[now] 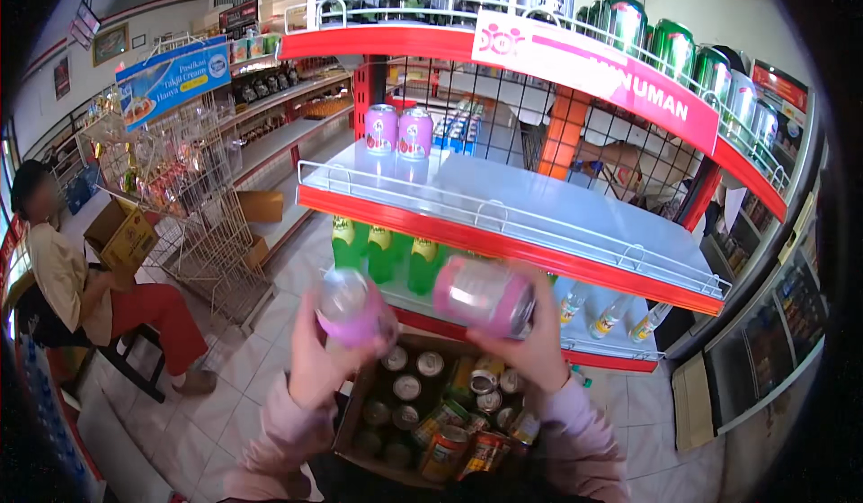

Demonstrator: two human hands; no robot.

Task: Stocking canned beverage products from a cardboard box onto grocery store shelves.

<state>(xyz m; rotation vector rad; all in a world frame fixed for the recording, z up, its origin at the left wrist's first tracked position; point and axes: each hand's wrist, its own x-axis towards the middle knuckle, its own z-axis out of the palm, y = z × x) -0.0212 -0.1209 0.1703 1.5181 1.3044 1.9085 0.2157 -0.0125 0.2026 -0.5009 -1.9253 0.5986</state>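
Note:
My left hand (pixel 320 361) holds a pink drink can (pixel 350 307), its top tilted up. In my right hand (pixel 532 344) is another pink can (pixel 482 295), lying nearly on its side. Both cans are a little blurred and are apart, above a cardboard box (pixel 347 412) of assorted drink cans (pixel 406 387). Beyond them, two upright pink cans (pixel 381 129) stand side by side at the left back of a wire-fronted metal shelf (pixel 532 196).
Green bottles (pixel 423 263) and small clear bottles (pixel 609 317) stand on the lower shelf. Silver and green cans (pixel 623 23) line the top shelf. A seated person (pixel 74 274) holds an open carton (pixel 128 243) at the left, near a wire rack (pixel 202 233).

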